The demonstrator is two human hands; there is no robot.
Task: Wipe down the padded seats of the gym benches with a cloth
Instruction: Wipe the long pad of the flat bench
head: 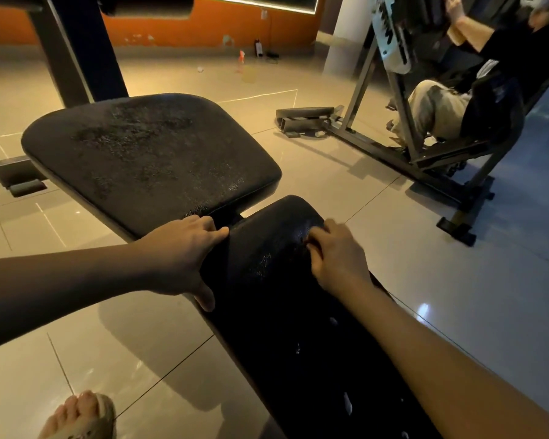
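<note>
Left grip (181,258) lies on the near-left corner of the long pad (286,343), at the end that faces the seat pad (149,156). Its fingers (216,232) stretch fairly straight across the top towards the narrow gap between the two pads, and the thumb is spread wide, pointing back along the pad's left edge. Right grip (336,255) sits on the same end of the long pad, near its right edge, with the fingers curled in and the knuckles down against the vinyl. Whether anything is pinched underneath them cannot be told.

Both pads are black. The seat pad is broad, rounded at the corners and just beyond the long pad, and darker speckled patches and small glints show across its top. The long pad runs back towards the camera between the two forearms, with a few bright spots along it.

A foot in a sandal (80,416) stands on the tiled floor (457,280) at lower left. Farther off to the right, another person (441,112) sits in a metal-framed machine (362,90). A small orange spray bottle (241,57) and a dark bottle (259,47) stand on the floor near the orange wall (203,26), beside a white pillar (346,36).
</note>
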